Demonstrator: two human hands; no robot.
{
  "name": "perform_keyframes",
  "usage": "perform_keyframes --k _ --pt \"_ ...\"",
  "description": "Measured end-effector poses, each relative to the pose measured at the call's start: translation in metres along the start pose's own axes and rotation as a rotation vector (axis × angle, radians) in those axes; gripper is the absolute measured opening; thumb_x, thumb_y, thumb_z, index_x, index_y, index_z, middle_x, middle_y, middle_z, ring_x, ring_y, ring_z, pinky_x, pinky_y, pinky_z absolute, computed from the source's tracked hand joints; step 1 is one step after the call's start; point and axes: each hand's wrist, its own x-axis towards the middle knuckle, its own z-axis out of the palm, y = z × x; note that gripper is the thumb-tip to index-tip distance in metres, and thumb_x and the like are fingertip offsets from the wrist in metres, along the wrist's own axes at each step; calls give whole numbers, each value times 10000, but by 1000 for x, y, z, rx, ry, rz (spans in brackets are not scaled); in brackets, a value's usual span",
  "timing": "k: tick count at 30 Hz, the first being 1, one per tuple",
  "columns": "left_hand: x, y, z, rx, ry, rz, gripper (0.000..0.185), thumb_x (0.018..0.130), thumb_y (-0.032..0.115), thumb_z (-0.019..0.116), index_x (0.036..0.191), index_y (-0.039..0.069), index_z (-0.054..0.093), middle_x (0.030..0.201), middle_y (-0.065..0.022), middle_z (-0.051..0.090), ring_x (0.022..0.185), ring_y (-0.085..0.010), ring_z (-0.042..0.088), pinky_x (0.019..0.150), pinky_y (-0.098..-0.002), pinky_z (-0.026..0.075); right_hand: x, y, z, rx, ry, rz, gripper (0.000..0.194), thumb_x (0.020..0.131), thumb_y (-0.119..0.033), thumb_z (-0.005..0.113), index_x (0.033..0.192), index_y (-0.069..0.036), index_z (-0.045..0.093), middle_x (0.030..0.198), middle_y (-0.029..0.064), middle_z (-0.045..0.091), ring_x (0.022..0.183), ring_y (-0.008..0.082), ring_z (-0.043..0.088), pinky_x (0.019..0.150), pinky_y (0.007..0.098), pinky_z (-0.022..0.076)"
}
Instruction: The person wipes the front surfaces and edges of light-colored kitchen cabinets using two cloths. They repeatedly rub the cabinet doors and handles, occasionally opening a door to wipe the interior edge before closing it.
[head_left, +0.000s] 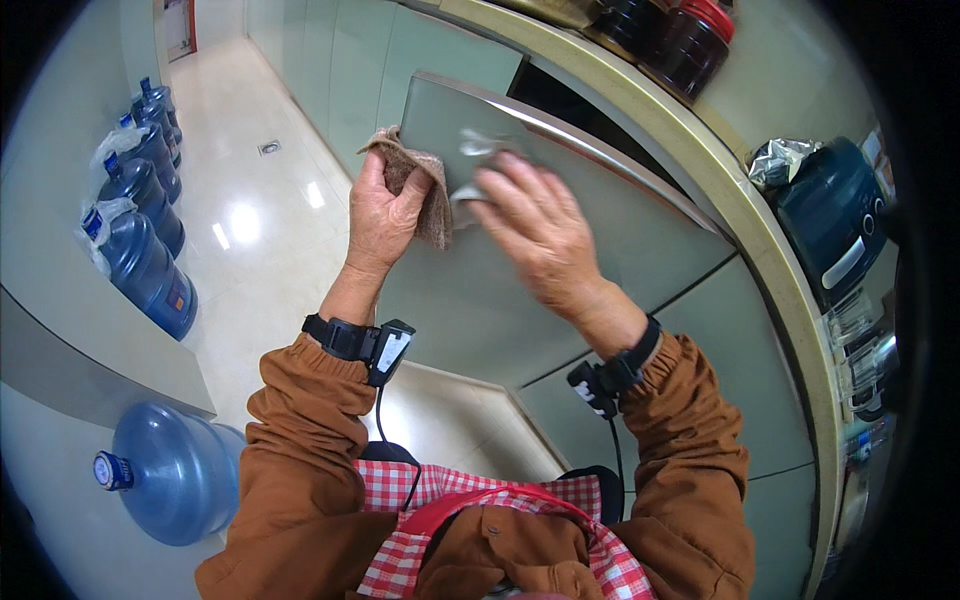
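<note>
An opened cabinet door (585, 217), pale green with a metal edge strip, stands before me. My left hand (387, 202) grips a folded brown cloth (433, 217) at the door's left edge. Blurred by motion, my right hand (534, 217) lies over the door's face with a thin whitish cloth or wipe (466, 196) under its fingers; part of that piece is hidden by the hand. Both wrists carry black straps with small devices and cables.
Large blue water bottles (146, 262) line the left wall, and another bottle (180, 472) is at lower left. A curved countertop (795, 315) on the right holds a red-lidded jar (688, 49), a dark green appliance (829, 217) and glass mugs (862, 367).
</note>
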Motion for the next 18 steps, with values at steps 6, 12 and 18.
perform_keyframes --k 6,12,18 --pt "-13 -19 -16 -112 -10 -104 543 1123 216 682 1582 2 489 1263 -41 719 1180 -150 681 1060 -306 549 -15 19 -6 -14 2 -71 358 918 -116 773 1263 -200 813 1549 80 636 1496 295 560 1211 491 482" --pt "-14 -74 -26 -44 -38 -162 397 1145 324 648 1358 -10 643 1189 -35 724 1062 -135 656 978 -303 547 -108 58 -61 -313 75 264 328 924 -96 781 1222 -223 835 1531 64 660 1502 300 555 1239 500 458" --pt "10 -99 1 35 57 -139 330 1155 309 630 1256 -1 683 1097 -28 725 1009 -128 637 934 -305 535 -138 69 -81 -331 33 360 332 911 -83 784 1225 -178 839 1497 69 676 1467 301 581 1215 492 488"
